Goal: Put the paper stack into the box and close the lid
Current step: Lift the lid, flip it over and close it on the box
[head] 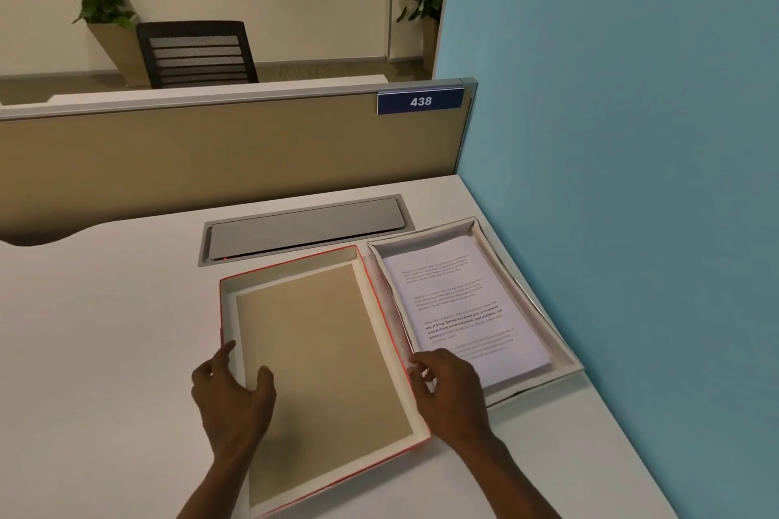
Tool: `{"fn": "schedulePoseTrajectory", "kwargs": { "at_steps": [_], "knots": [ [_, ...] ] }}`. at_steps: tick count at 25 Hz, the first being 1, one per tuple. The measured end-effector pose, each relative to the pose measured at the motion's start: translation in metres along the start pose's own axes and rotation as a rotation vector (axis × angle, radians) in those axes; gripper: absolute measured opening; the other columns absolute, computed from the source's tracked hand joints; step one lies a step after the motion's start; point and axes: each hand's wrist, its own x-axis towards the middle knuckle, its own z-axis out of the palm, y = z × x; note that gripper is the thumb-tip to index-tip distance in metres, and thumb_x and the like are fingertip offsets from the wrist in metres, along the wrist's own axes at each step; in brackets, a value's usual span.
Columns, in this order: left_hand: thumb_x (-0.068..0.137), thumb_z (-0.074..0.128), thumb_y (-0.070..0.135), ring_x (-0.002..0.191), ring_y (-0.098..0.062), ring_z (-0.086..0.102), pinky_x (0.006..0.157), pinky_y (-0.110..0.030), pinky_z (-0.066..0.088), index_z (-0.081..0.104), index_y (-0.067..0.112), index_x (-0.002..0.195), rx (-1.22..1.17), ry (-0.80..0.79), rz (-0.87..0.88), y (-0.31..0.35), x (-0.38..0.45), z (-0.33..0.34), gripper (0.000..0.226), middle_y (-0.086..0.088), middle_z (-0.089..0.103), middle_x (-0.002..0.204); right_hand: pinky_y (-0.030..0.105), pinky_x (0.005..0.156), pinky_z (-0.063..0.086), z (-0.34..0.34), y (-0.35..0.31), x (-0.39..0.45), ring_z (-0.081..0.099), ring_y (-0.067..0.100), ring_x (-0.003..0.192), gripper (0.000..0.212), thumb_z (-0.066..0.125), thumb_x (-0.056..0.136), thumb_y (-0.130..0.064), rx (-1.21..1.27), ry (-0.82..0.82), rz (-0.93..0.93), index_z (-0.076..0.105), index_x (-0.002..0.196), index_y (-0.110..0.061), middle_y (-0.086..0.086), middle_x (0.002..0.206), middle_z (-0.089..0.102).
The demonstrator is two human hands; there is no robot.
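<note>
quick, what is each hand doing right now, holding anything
Left hand: open, fingers on the left rim of the lid, nothing held.
Right hand: fingers curled at the lid's right rim; a firm grip cannot be told.

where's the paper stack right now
In the head view the paper stack lies inside the white tray-like box at the right, against the blue wall, beside the red-edged lid.
</note>
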Motion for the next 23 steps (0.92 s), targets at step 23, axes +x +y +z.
{"fn": "schedulePoseTrajectory", "kwargs": {
  "at_steps": [23],
  "knots": [
    [0.097,0.067,0.030,0.095,-0.029,0.068,0.075,-0.038,0.054,0.072,0.026,0.109,-0.784,-0.317,-0.118,0.044,0.021,-0.088,0.014,-0.002,0.075,0.107,0.027,0.087,0.056,0.023,-0.016,0.011,0.075,0.016,0.099,0.030,0.076,0.086,-0.012,0.104,0.070,0.323,0.075,0.115,-0.019,-0.001,0.110,0.078]
  ]
}}
